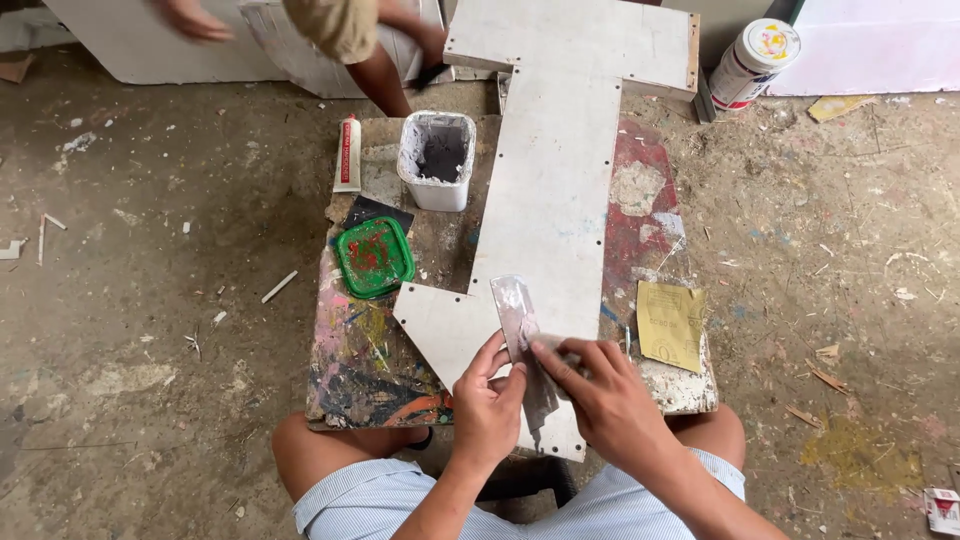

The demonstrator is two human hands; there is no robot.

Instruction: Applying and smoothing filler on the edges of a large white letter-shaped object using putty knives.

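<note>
Metal scraper pinched by both hands' grip, L & R, on white board; tub, green lid nearby

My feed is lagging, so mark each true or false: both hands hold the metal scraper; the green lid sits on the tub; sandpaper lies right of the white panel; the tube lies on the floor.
1. Both hands hold the metal scraper: true; left hand and right hand grip it over the white panel.
2. The green lid sits on the tub: false; it lies on the board, apart from the open tub.
3. Sandpaper lies right of the panel: true.
4. The tube lies on the floor: false; it lies on the board, left of the tub.
</note>
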